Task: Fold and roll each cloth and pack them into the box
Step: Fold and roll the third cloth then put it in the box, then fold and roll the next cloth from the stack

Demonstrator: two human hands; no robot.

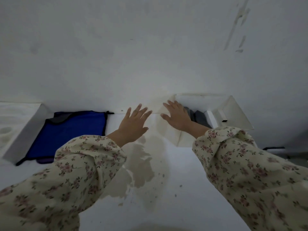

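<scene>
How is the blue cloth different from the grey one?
The blue cloth lies spread flat on the left; the grey cloth sits bundled inside the white box. The blue cloth is bright with dark edging; the grey cloth is dull, partly hidden by the right hand. Both are cloths.

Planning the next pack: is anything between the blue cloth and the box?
No object. Only the person's own hands lie between the blue cloth and the box: the left hand open over the table, the right hand spread at the box's left wall. Grey cloths lie inside.
</scene>
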